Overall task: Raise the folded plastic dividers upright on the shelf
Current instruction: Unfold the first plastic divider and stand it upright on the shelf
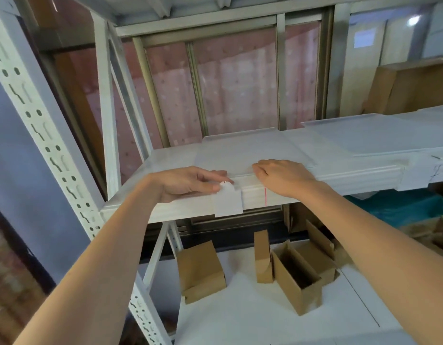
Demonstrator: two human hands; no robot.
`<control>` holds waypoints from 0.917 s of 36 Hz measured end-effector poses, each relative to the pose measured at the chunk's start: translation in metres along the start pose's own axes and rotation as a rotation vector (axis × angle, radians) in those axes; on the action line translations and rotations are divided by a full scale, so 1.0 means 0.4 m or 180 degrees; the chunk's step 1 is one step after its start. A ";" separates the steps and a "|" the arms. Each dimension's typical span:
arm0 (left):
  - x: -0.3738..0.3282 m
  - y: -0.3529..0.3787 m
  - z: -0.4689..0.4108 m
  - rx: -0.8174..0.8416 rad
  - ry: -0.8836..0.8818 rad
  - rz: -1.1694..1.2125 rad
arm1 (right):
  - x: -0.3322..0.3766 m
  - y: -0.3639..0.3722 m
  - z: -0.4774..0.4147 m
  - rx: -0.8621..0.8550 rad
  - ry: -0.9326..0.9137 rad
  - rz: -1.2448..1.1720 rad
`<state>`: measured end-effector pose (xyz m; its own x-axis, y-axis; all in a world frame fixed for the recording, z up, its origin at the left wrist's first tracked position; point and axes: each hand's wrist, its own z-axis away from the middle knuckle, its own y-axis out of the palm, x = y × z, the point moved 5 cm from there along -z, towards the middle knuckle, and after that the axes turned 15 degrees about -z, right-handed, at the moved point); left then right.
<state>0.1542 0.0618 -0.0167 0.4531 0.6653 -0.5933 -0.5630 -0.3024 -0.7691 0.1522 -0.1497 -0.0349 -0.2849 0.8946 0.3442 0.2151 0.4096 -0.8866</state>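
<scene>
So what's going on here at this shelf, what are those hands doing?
A person is working at the front edge of a white metal shelf with both bare hands. The left hand pinches a small white tab that hangs over the edge, while the right hand rests palm down on a flat translucent plastic divider. The dividers still lie flat; none stands upright yet. Small cardboard boxes sit on the shelf below.

Translucent white plastic dividers lie flat on the white shelf, one sheet at the middle and another further right overlapping toward the far end. A small flap of the near sheet hangs folded over the shelf's front edge.
</scene>
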 end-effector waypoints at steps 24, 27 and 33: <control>0.020 0.010 -0.035 -0.2369 -0.1266 -0.2355 | 0.179 0.056 0.018 0.0051 0.0099 -0.0169; 0.021 0.011 -0.037 -0.2353 -0.1276 -0.2315 | 0.179 0.055 0.017 -0.0041 0.0153 -0.0204; 0.022 0.011 -0.030 -0.2294 -0.1355 -0.2324 | 0.178 0.057 0.026 -0.0258 0.0102 -0.0333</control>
<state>0.1639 0.0581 -0.0283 0.1598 0.9837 0.0823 0.3385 0.0237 -0.9407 0.1271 -0.0785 -0.0338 -0.2801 0.8510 0.4442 0.2609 0.5128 -0.8179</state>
